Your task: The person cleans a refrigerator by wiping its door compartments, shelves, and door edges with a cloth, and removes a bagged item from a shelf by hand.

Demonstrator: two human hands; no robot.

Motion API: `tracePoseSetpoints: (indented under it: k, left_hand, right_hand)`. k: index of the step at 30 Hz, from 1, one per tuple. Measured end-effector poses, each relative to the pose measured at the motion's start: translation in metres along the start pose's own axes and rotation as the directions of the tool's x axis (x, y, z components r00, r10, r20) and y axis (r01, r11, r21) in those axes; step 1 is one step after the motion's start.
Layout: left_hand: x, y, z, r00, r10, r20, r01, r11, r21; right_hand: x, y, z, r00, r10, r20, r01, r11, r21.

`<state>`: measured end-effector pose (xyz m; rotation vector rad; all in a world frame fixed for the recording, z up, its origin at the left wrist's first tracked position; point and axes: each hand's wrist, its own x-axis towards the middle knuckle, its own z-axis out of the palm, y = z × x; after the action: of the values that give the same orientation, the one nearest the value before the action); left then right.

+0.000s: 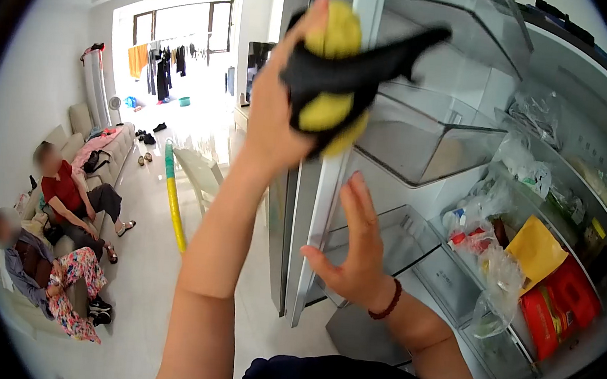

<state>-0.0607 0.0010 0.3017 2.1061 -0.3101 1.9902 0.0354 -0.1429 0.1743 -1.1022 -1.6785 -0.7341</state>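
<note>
High in front of the fridge door (316, 255), my left hand (277, 119) is closed round a blurred black and yellow item (343, 70). A black strip sticks out from it to the right, and rounded yellow parts show above and below; its exact kind is unclear. Lower down, my right hand (356, 248) is open with fingers stretched upward and thumb apart. It holds nothing and is close to the door's inner edge; I cannot tell whether it touches. Clear door bins (430, 146) lie just beyond both hands.
Fridge shelves (528, 184) at right carry plastic bags (501, 279), a yellow packet (535, 253) and a red packet (560, 306). Two people (75, 202) (40, 267) sit along the left wall. A chair (200, 177) and a yellow-green curved tube (172, 200) stand behind the door.
</note>
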Motion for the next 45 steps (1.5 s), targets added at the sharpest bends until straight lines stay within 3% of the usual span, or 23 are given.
tracePoseSetpoints:
  k: [1, 3, 5, 6, 9, 12, 14, 16, 18, 21, 25, 29, 33, 36, 38, 39, 40, 43, 45]
  left_hand:
    - [-0.026, 0.002, 0.0, 0.999, -0.026, 0.031, 0.027, 0.999, -0.02]
    - [-0.075, -0.019, 0.011, 0.996, 0.091, -0.017, -0.092, 0.987, -0.13]
    - [-0.12, -0.026, 0.018, 0.99, 0.134, -0.035, -0.137, 0.986, -0.094]
    - [-0.154, -0.017, 0.018, 0.999, -0.021, 0.042, 0.027, 0.989, -0.147]
    - [-0.217, 0.013, 0.01, 0.91, -0.347, 0.227, 0.397, 0.886, -0.239]
    - [-0.234, 0.051, 0.012, 0.803, -0.569, 0.177, 0.596, 0.754, -0.277]
    - [-0.252, 0.048, 0.013, 0.834, -0.511, 0.207, 0.548, 0.812, -0.202]
    - [-0.262, 0.058, 0.015, 0.887, -0.443, 0.127, 0.459, 0.873, -0.163]
    - [-0.283, 0.056, 0.017, 0.881, -0.427, 0.202, 0.433, 0.901, 0.02]
    - [-0.275, 0.062, 0.017, 0.876, -0.46, 0.143, 0.471, 0.88, -0.057]
    - [-0.261, 0.059, 0.015, 0.925, -0.371, 0.082, 0.371, 0.928, 0.026]
    - [-0.28, 0.041, 0.012, 0.855, -0.516, 0.053, 0.516, 0.856, 0.004]
    - [-0.297, 0.028, 0.012, 0.795, -0.606, 0.035, 0.606, 0.787, -0.117]
    - [-0.341, 0.013, 0.018, 0.684, -0.729, 0.015, 0.714, 0.666, -0.215]
    - [-0.323, 0.025, 0.018, 0.689, -0.714, -0.126, 0.678, 0.696, -0.237]
    - [-0.328, 0.019, 0.016, 0.695, -0.715, -0.077, 0.695, 0.695, -0.187]
    - [-0.334, 0.014, 0.015, 0.693, -0.721, -0.024, 0.712, 0.689, -0.139]
    - [-0.327, 0.015, 0.012, 0.741, -0.657, -0.136, 0.657, 0.752, -0.05]
    - [-0.328, 0.013, 0.011, 0.669, -0.732, -0.129, 0.727, 0.681, -0.088]
  right_hand:
    - [0.008, 0.001, -0.003, 0.995, -0.092, -0.026, 0.091, 0.995, -0.046]
    - [0.017, 0.004, -0.003, 0.969, -0.238, -0.074, 0.234, 0.971, -0.055]
    - [0.027, 0.006, -0.009, 0.928, -0.373, 0.005, 0.371, 0.921, -0.122]
    - [0.03, 0.005, -0.01, 0.904, -0.428, 0.025, 0.427, 0.894, -0.139]
    - [0.052, -0.014, -0.008, 0.863, -0.442, 0.244, 0.499, 0.818, -0.285]
    - [0.042, -0.012, -0.001, 0.794, -0.363, 0.487, 0.547, 0.777, -0.312]
    - [0.022, -0.004, 0.003, 0.715, -0.336, 0.613, 0.595, 0.754, -0.28]
    - [-0.004, 0.0, 0.004, 0.602, -0.351, 0.717, 0.658, 0.727, -0.197]
    - [-0.018, 0.003, 0.005, 0.623, -0.403, 0.67, 0.693, 0.681, -0.236]
    - [-0.029, 0.012, 0.01, 0.63, -0.436, 0.643, 0.708, 0.662, -0.245]
    - [-0.02, 0.021, 0.022, 0.627, -0.516, 0.584, 0.711, 0.686, -0.156]
    - [0.006, 0.017, 0.036, 0.667, -0.5, 0.552, 0.7, 0.675, -0.234]
    - [0.018, -0.002, 0.047, 0.507, -0.207, 0.837, 0.804, 0.463, -0.372]
    - [0.006, 0.015, 0.064, 0.58, -0.294, 0.76, 0.751, 0.554, -0.359]
    - [0.007, 0.024, 0.073, 0.62, -0.387, 0.682, 0.719, 0.629, -0.297]
    - [0.009, 0.023, 0.071, 0.608, -0.371, 0.702, 0.696, 0.674, -0.246]
    - [0.009, 0.025, 0.074, 0.604, -0.349, 0.716, 0.692, 0.676, -0.254]
    - [0.012, 0.027, 0.083, 0.594, -0.34, 0.73, 0.704, 0.658, -0.266]
    - [0.009, 0.027, 0.088, 0.609, -0.344, 0.715, 0.7, 0.657, -0.279]
